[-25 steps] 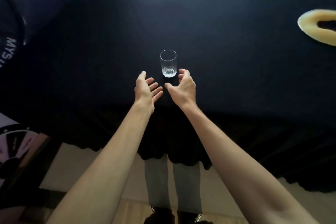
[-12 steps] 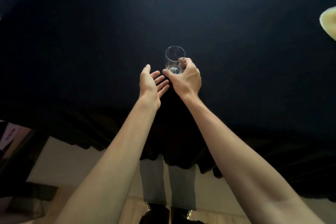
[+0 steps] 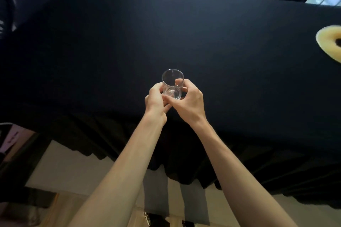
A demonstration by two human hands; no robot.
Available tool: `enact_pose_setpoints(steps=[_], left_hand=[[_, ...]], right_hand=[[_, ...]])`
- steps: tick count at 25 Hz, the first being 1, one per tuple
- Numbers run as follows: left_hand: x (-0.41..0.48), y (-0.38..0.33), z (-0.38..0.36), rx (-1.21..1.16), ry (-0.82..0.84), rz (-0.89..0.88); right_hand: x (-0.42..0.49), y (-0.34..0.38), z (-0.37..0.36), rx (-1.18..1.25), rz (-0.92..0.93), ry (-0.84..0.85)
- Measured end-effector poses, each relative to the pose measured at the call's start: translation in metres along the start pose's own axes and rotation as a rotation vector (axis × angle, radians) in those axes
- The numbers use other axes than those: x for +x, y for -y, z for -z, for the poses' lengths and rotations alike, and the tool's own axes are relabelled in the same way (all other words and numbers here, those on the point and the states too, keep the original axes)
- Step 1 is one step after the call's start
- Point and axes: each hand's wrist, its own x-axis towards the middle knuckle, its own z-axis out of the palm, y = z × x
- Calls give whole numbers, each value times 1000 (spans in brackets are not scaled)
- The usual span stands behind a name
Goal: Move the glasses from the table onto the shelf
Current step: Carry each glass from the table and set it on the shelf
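Note:
A clear, empty drinking glass (image 3: 172,82) is held between both hands above the near part of the black-clothed table (image 3: 221,46). My right hand (image 3: 188,100) wraps its fingers around the glass from the right, thumb near its base. Against the left side of the glass lies my left hand (image 3: 156,98), fingers touching the lower wall. The glass tilts slightly toward me, its rim facing up. No shelf is in view.
A pale yellow ring-shaped object (image 3: 329,43) lies at the table's right edge. The black cloth hangs down over the table's near edge (image 3: 110,145). A dark piece of furniture (image 3: 16,155) stands low at the left. My legs and the light floor show below.
My right hand closed around the glass and lifted it toward me. My left hand moved in from the left and now touches the glass too.

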Motion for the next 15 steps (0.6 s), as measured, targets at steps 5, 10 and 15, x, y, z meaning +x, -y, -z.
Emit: enact_pose_setpoints(steps=[5,10,15], left_hand=[[-30,5,32,-66,-80,-55],[-74,20,90,-174,-304,-168],[-133,37,177,-300,-495,-232]], right_hand=[[-24,13,-6,26,99,137],[-65,35,-37,68,262,375],[-136,70,-80,136,385,634]])
